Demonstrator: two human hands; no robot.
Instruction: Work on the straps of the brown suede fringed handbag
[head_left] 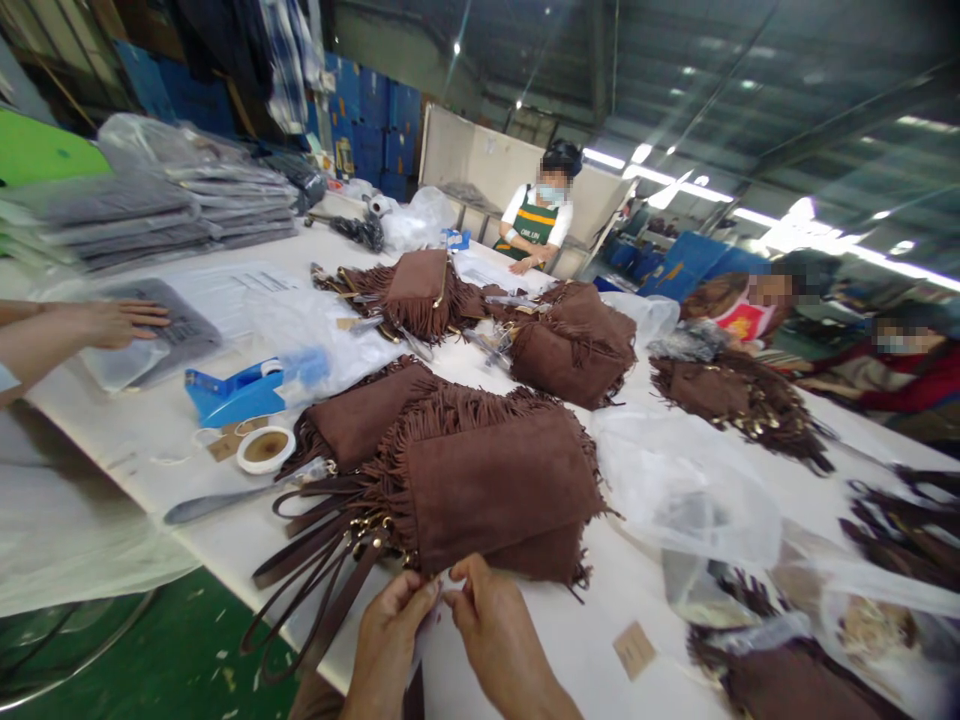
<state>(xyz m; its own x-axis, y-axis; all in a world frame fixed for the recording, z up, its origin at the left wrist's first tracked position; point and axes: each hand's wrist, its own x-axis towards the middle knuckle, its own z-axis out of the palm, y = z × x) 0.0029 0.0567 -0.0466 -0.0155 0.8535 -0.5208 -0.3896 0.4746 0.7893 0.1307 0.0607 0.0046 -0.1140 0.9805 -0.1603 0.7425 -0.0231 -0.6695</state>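
Note:
My left hand (391, 625) and my right hand (496, 632) meet at the table's near edge, thumbs and fingertips pinched close together. Whatever they pinch is too small to make out; a thin pale strip (417, 655) shows between them. Just beyond my fingertips lies a stack of brown fringed suede bags, with a flat bag (502, 480) on top. Dark brown wrist straps (330, 590) with gold clasps spill from the stack towards the left. Another fringed bag (367, 415) rests behind it.
A blue tape dispenser (236, 395), a white-rimmed tape roll (266, 450) and a cardboard tag (634, 650) lie on the white table (600, 600). More fringed bags (574, 345) and clear plastic bags (682, 490) surround them. A co-worker's hand (131, 322) presses a packed grey item at left.

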